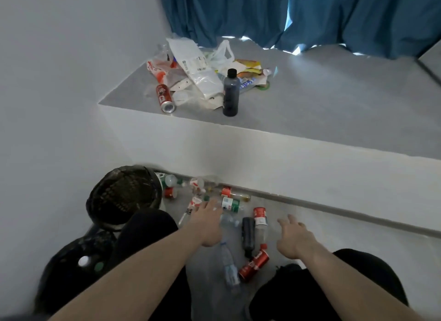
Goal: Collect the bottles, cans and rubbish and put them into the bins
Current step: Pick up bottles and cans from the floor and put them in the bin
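Observation:
Several bottles and cans lie on the grey floor in front of me. My left hand (pixel 208 221) reaches over them with spread fingers near a green-labelled bottle (pixel 231 204), holding nothing. My right hand (pixel 294 237) hovers open to the right of a dark bottle (pixel 248 234) and a clear red-labelled bottle (pixel 260 221). A red can (pixel 254 264) and a clear water bottle (pixel 229 264) lie nearer to me. A black mesh bin (pixel 123 196) stands at the left. A second black-lined bin (pixel 78 265) below it holds bottle caps.
A raised grey platform (pixel 310 110) carries plastic bags and wrappers (pixel 198 69), a red can (pixel 165 98) on its side and an upright dark bottle (pixel 231 92). Blue curtains (pixel 310 14) hang behind. A white wall runs along the left. My knees frame the floor pile.

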A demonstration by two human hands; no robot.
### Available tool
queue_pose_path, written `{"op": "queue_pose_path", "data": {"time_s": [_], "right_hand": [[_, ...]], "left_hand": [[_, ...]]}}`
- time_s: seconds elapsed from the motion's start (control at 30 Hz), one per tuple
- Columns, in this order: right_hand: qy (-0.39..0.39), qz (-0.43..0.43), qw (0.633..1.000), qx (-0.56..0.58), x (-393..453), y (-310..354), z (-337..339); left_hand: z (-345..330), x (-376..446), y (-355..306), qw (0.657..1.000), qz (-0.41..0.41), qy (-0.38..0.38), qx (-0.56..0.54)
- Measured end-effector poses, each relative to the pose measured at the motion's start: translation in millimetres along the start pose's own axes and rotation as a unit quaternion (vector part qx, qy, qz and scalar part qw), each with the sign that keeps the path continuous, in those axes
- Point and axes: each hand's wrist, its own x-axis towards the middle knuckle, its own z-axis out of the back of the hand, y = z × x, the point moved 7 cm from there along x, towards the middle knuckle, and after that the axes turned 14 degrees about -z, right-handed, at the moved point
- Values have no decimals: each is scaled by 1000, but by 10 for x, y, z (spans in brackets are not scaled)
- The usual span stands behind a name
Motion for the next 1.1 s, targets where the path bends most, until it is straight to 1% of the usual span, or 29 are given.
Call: {"op": "queue_pose_path", "data": {"time_s": [0.07,0.2,0.27,0.33,0.4,0.57,0.63,0.77,0.83,0.97,1.1], "right_hand": [[25,-4,1000,18,120,3,-148],[67,-18,996,60,477,83,-420],[90,-29,992,81,691,172,-540],[104,-43,987,111,917,258,-641],[112,-66,983,133,1174,302,-776],[156,-120,967,162,1823,296,-1214],[174,-153,957,173,2102,249,-1458],[212,-194,939,187,2552,212,-1901],[216,-197,936,194,2708,229,-2037],[216,-198,932,213,2976,149,-2369],[230,-210,921,235,2962,139,-2305]], "left_hand": [[-249,88,-47,999,11,50,-18],[-827,427,30,989,58,103,-88],[-970,501,14,985,56,131,-98],[-1036,592,24,983,47,146,-103],[-1172,764,144,979,62,156,-118],[-1463,1536,324,966,86,147,-194],[-1574,1904,311,954,95,155,-240],[-1983,2525,413,914,173,164,-328],[-2151,2672,479,893,212,170,-358],[-2345,2833,573,867,262,157,-394],[-2478,2897,567,835,292,138,-446]]}}
